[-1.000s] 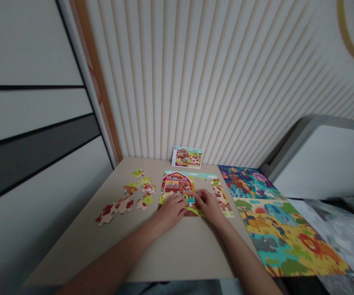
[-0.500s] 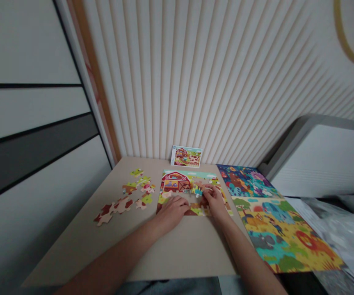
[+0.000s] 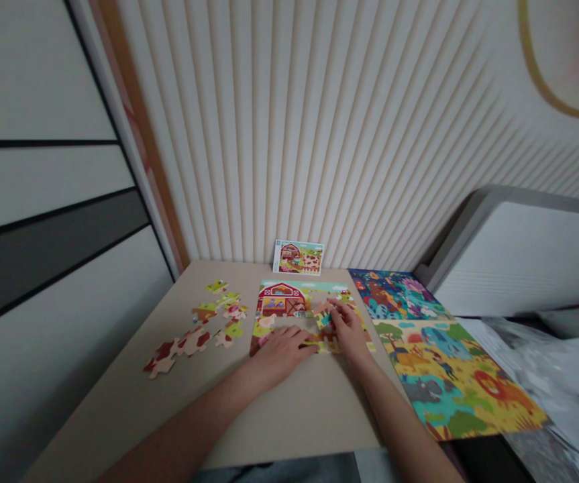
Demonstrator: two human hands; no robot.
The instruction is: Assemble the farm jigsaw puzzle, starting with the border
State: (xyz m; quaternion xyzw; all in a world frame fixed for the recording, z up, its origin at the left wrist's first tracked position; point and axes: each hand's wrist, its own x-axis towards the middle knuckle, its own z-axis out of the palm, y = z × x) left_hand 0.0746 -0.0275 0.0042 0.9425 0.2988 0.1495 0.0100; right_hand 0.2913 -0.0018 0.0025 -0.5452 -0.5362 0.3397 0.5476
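A farm jigsaw puzzle (image 3: 282, 290) with a red barn lies partly assembled on the table, its middle showing a gap. My right hand (image 3: 349, 332) pinches a green and blue puzzle piece (image 3: 323, 319) over that gap; whether the piece touches the board I cannot tell. Flat across the lower left edge of the puzzle rests my left hand (image 3: 283, 350), fingers stretched out and holding nothing. Loose puzzle pieces (image 3: 193, 341), some with brown cow patches, are spread to the left of the board.
Behind the puzzle a small picture card (image 3: 298, 257) leans against the ribbed wall. On the right lie a dark blue puzzle (image 3: 394, 295) and a yellow animal puzzle (image 3: 453, 382). Clear plastic wrapping (image 3: 535, 355) sits beyond them.
The piece in my right hand has turned and tilted slightly over the gap. My left thumb now reaches further right along the puzzle's lower edge. The whole view has shifted slightly.
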